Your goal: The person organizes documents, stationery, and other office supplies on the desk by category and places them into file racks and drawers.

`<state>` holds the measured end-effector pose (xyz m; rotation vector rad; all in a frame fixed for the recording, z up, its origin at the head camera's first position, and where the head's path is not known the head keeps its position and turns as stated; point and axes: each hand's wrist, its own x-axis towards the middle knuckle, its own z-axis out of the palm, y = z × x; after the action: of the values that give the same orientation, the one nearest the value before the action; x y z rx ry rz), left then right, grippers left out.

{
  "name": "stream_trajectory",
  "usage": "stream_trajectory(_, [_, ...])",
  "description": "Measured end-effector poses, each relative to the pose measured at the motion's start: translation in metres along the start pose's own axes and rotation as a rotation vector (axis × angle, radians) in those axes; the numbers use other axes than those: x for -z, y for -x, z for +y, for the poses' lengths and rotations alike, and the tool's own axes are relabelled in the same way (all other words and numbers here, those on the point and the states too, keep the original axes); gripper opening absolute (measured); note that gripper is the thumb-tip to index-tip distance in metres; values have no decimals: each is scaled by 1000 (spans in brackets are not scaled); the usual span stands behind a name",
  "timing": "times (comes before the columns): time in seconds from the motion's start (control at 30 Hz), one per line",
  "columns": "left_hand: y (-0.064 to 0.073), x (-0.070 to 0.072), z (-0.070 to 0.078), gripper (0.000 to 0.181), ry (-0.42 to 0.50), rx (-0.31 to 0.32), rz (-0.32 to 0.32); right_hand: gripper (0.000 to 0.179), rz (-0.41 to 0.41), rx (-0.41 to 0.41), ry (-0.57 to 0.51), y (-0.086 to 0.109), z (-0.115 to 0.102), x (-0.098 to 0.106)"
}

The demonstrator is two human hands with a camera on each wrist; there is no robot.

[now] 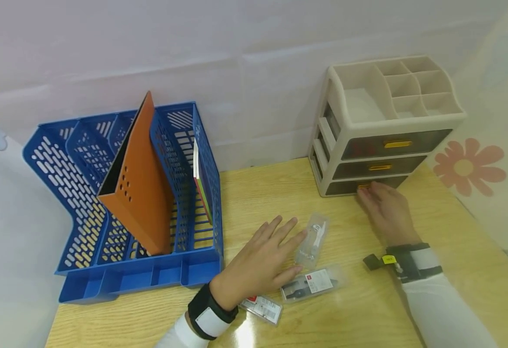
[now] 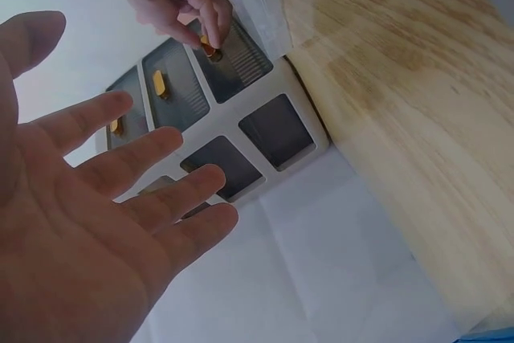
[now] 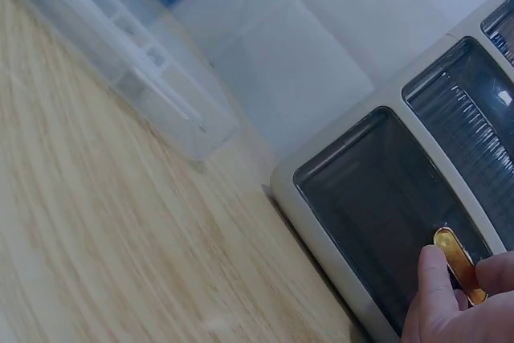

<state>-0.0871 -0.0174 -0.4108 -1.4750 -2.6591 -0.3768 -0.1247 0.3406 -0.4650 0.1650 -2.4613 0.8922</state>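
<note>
At the bottom drawer [image 1: 342,188] of a cream desktop drawer unit [image 1: 336,154], my right hand [image 1: 388,212] pinches the gold handle [image 3: 456,256] between thumb and fingers. That drawer sits flush in the unit. My left hand [image 1: 258,261] is held out with spread fingers, palm down, gripping nothing. Close by it lie a clear package [image 1: 312,244] with a white item inside and a clear package [image 1: 319,281] with a black item and white label. A flat package [image 1: 266,309] with a barcode label is partly hidden beneath the left hand and wrist.
A blue slotted file rack [image 1: 140,280] stands at the left, holding an orange file box [image 1: 149,193] and a few thin booklets [image 1: 202,191]. Open compartments [image 1: 403,87] top the drawer unit. A white cloth wall [image 1: 271,96] rises behind the wooden table [image 1: 258,193].
</note>
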Motion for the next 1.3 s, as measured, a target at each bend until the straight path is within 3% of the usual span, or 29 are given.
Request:
stream_trajectory(0.3, [3,0,0,65,-30,29,9,16,36,81,83,6,5,3])
stream_trajectory(0.63, [7,3,-2,65,-4,60,24,19,-15,10,69,21,2,14])
stream_trajectory(0.97, [12,-2,0,65,-49,31,-55,18,-12,82,116,33,-4,20])
stream_trajectory(1.3, [23,2,4,74,2,-7,-117,22,-46,59,120,56,-15,36])
